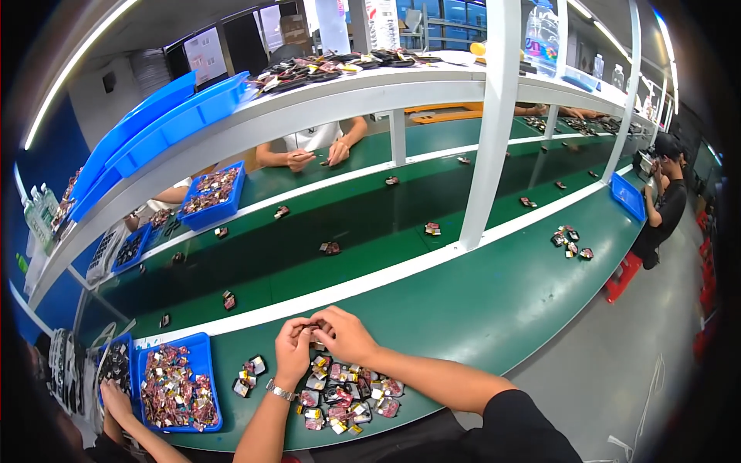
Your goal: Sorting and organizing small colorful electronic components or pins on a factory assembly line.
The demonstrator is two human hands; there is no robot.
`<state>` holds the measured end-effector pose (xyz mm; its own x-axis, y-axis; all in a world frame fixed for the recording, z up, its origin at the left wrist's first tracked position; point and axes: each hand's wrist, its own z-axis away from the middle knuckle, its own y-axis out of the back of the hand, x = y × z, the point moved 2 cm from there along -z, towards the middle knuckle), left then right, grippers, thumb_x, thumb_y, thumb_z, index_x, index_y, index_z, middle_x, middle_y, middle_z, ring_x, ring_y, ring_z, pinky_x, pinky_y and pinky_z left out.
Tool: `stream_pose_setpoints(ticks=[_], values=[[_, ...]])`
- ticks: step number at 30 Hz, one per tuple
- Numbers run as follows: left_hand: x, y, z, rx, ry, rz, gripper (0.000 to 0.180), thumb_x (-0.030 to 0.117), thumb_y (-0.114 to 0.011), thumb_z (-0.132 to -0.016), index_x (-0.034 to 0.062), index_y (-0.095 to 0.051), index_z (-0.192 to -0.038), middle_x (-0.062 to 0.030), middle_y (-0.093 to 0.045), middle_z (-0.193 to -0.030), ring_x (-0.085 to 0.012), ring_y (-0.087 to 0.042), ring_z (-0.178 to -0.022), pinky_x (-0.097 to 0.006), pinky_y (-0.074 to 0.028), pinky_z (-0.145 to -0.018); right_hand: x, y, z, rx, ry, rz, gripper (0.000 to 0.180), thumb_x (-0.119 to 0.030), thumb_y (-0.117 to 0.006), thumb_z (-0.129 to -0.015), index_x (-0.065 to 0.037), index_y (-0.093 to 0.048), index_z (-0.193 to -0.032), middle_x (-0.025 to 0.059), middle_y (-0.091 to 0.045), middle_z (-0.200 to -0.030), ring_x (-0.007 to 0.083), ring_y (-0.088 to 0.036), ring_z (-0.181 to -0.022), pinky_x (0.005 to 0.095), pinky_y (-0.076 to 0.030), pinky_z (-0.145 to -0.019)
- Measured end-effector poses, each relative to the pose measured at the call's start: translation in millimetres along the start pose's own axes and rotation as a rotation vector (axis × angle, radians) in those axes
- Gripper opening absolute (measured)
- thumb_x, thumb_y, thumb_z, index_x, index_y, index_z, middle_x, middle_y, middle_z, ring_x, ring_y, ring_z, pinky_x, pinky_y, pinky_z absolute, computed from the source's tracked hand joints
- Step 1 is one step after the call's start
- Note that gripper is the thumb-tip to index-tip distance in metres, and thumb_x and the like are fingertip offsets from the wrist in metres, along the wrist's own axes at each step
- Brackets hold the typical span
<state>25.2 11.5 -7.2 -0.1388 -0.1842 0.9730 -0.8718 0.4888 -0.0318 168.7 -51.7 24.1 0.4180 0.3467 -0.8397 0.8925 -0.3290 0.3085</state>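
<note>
My left hand (292,346) and my right hand (345,335) meet over the green bench, fingers closed around a small dark part (310,326) mostly hidden by them. Just below lies a spread of small black electronic assemblies (347,395) with reddish wiring and silver and yellow pieces. Left of my left wrist sits a smaller cluster of similar assemblies (248,376). A blue tray (218,401) heaped with reddish wired parts stands further left.
A conveyor belt (370,224) carrying scattered assemblies runs beyond a white rail, with a white post (494,131) rising from it. At the left, a co-worker's hand (116,401) reaches by a tray of black parts. Another person (665,197) sits far right.
</note>
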Motion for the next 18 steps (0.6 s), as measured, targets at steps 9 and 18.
stream_pose_setpoints(ticks=[9,18], values=[[-3.1,2.7,3.6,0.040,0.016,-0.016,0.027,-0.001,-0.051,-0.094,-0.0020,-0.048,-0.121,-0.0146,-0.066,-0.111,-0.0161,-0.065,-0.098,-0.026,-0.054,-0.080,20.2,-0.3,-17.9,-0.114,-0.089,-0.159,0.018,-0.002,-0.067,-0.080,0.000,-0.065,-0.098,0.0086,-0.066,-0.090,0.0132,-0.065,-0.073,0.0269,-0.054,-0.067],[4.8,7.8,-2.6,0.038,0.006,-0.178,0.020,-0.002,-0.051,-0.091,-0.0038,-0.057,-0.111,-0.0126,-0.067,-0.108,-0.0169,-0.066,-0.097,-0.028,-0.053,-0.084,128.9,119.6,-112.2,0.366,-0.265,0.304,0.015,-0.009,-0.071,-0.079,0.000,-0.069,-0.091,0.0120,-0.069,-0.089,0.0195,-0.066,-0.071,0.0303,-0.053,-0.066]])
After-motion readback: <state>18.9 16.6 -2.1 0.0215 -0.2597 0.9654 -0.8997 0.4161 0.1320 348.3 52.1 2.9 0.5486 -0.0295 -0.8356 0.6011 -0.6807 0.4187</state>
